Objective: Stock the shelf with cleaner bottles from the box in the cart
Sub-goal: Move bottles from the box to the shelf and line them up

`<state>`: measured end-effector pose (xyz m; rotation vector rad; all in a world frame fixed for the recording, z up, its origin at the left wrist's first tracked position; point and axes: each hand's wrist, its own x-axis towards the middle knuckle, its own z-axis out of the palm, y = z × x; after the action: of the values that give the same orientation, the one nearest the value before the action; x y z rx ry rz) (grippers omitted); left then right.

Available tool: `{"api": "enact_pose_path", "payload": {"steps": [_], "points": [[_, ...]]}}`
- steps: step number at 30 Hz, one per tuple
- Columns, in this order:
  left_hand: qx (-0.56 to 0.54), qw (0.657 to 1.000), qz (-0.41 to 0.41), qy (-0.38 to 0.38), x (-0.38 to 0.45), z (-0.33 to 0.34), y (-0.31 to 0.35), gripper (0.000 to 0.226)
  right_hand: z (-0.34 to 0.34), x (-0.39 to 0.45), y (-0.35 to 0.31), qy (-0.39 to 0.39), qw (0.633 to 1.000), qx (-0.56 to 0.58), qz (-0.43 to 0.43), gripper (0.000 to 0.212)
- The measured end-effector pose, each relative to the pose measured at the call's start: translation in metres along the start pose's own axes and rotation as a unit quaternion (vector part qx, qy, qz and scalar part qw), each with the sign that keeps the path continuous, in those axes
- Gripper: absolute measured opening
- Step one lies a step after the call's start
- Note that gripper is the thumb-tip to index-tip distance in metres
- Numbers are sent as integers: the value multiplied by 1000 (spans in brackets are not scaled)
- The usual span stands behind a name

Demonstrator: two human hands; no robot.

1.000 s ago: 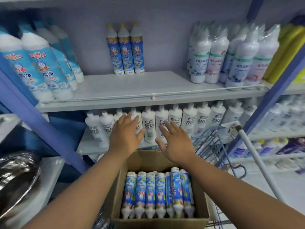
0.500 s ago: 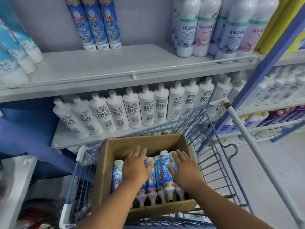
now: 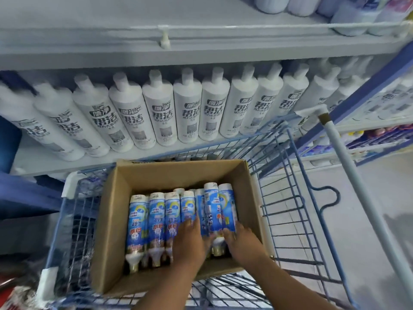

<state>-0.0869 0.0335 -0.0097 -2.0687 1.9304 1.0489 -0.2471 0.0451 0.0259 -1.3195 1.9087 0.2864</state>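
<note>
Your left hand (image 3: 190, 242) and right hand (image 3: 242, 243) have dropped from the shelf (image 3: 67, 162) into the cardboard box (image 3: 116, 220), fingers closing round blue cleaner bottles (image 3: 220, 211). Next, lift them.

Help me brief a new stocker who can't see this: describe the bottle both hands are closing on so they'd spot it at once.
Find the cardboard box in the blue cart. Blue-labelled bottles lie in it, caps toward the person. The one meant is second from the right, between the left hand and right hand; it sits higher than its neighbours.
</note>
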Motion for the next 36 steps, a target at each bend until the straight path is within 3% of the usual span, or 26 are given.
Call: {"api": "enact_pose_path", "payload": {"steps": [4, 6, 11, 16, 21, 24, 27, 29, 32, 36], "points": [[-67, 996, -50, -25, 14, 22, 9, 80, 7, 19, 2, -36, 993, 80, 80, 45], [-99, 991, -84, -44, 23, 34, 10, 78, 8, 30, 2, -75, 989, 81, 98, 49], [-203, 963, -134, -114, 39, 49, 16, 60, 22, 55, 7, -85, 973, 154, 148, 46], [-303, 924, -194, -130, 55, 57, 21, 61, 40, 67, 2, -73, 929, 292, 215, 58], [-369, 894, -222, -124, 55, 53, 12, 73, 42, 63, 5, -49, 899, 367, 234, 59], [-369, 896, -215, -119, 57, 47, 5, 77, 43, 66, 10, -89, 876, 410, 238, 63], [-380, 890, -221, -118, 57, 43, 4, 95, 46, 71, 11, -124, 841, 468, 241, 55], [-394, 885, -221, -114, 57, 42, 4, 88, 44, 70, 7, -128, 819, 506, 238, 49], [-401, 884, -214, -107, 60, 40, 2, 79, 45, 72, 6, -118, 813, 519, 234, 54], [-389, 891, -207, -112, 59, 28, -3, 76, 38, 69, -5, -108, 806, 545, 204, 45]]}}
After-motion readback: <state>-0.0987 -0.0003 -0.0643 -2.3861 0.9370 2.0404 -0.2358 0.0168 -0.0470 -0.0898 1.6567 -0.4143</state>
